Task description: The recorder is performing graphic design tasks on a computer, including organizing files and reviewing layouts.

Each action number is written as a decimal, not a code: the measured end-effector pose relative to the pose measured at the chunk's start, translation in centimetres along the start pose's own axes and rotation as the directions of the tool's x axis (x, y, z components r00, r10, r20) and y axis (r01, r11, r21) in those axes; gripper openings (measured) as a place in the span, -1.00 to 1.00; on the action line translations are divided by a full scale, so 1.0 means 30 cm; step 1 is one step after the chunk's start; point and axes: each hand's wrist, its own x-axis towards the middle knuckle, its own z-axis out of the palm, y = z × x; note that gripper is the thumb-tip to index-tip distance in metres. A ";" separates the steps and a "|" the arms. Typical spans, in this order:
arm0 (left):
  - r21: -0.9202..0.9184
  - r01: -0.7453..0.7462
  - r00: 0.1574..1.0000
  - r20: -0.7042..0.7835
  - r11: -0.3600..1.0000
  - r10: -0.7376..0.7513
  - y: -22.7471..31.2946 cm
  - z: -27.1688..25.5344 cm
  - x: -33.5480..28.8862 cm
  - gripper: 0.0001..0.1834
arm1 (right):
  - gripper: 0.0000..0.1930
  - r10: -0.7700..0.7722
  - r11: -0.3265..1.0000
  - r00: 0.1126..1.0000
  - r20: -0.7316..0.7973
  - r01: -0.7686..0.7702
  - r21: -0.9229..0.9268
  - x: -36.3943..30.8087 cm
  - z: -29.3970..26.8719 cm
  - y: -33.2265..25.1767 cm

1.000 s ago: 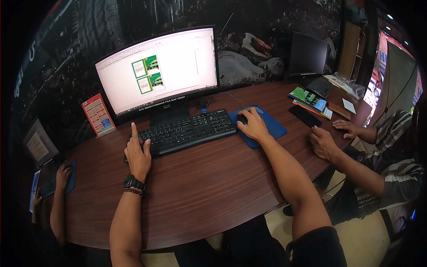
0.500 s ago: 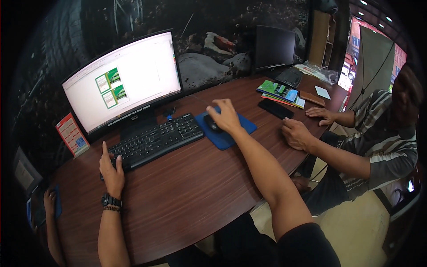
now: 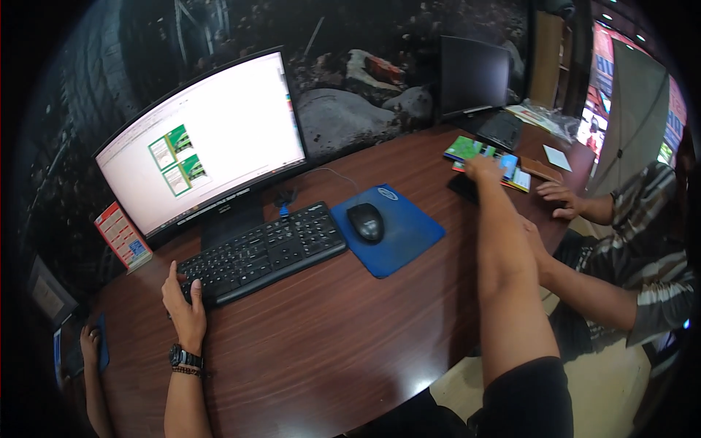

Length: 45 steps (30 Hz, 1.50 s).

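Note:
My left hand point(image 3: 184, 306), with a black watch on its wrist, rests at the left end of the black keyboard point(image 3: 263, 255). Its thumb and fingers are apart, holding nothing. My right hand point(image 3: 485, 169) reaches far right over a stack of colourful printed booklets point(image 3: 461, 148). Blur and the angle hide its fingers, so whether it touches or grips a booklet does not show. Below that hand lies a dark flat object point(image 3: 463, 188), partly covered. The black mouse point(image 3: 365, 222) sits untouched on a blue mouse pad point(image 3: 398, 244).
A lit monitor point(image 3: 219, 139) shows green-framed card layouts. Beside its base stands a red-and-white desk calendar point(image 3: 123, 235). A dark second monitor point(image 3: 475, 73) is farther right. A seated person's hand point(image 3: 561, 198) is near a brown case point(image 3: 540, 169). Another person's hand point(image 3: 89, 343) is at far left.
My right hand has left the mouse and moved right to the booklets. My left hand stays by the keyboard. The view has shifted slightly, and the neighbour's nearer hand is now partly behind my arm.

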 end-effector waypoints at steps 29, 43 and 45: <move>-0.042 0.067 0.998 0.001 0.997 -0.067 -0.019 0.003 -0.007 -0.38 | -0.60 -0.702 0.542 0.632 -0.329 0.773 0.330 -0.798 0.198 -0.370; -0.065 0.053 0.999 0.007 0.996 -0.053 -0.009 0.007 -0.007 -0.39 | -0.65 -0.748 0.427 0.555 -0.364 0.823 0.376 -0.757 0.215 -0.367; -0.079 0.047 0.999 -0.003 0.996 -0.047 -0.011 0.013 -0.007 -0.40 | -0.65 -0.741 0.437 0.563 -0.366 0.818 0.374 -0.753 0.217 -0.365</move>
